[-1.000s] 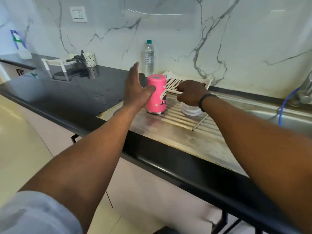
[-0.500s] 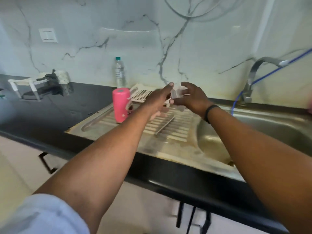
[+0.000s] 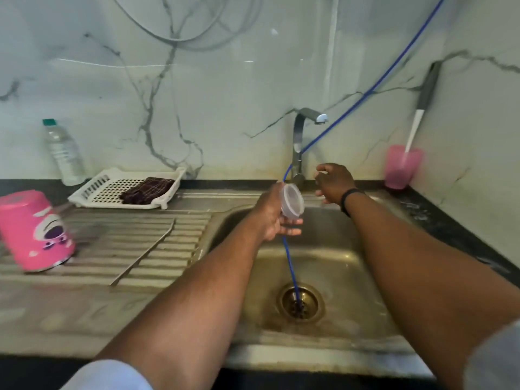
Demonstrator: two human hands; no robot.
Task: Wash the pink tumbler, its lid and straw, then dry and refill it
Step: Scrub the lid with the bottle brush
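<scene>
Item one, the pink tumbler (image 3: pixel 35 230): I see it standing upside down on the ribbed draining board at the sink unit's far left edge, blurred, apart from both hands. Item two, the straw (image 3: pixel 143 251): a thin metal rod lying diagonally across the ribs, right of the tumbler, touching nothing else. Item three, the clear lid (image 3: pixel 292 203): held over the left rim of the basin (image 3: pixel 351 266), tilted on edge, in my left hand (image 3: pixel 271 218), whose fingers curl round its lower side. My right hand (image 3: pixel 333 182) is near the base of the tap (image 3: pixel 299 147), fingers loosely curled; I cannot tell whether it grips anything. A blue hose (image 3: pixel 289 263) runs from the wall down into the drain (image 3: pixel 300 302). At the back edge: a white perforated tray (image 3: pixel 98 190) with a dark cloth (image 3: pixel 146 190), a water bottle (image 3: pixel 63 153) behind it, and a pink cup (image 3: pixel 402 167) holding a brush in the right back corner.
</scene>
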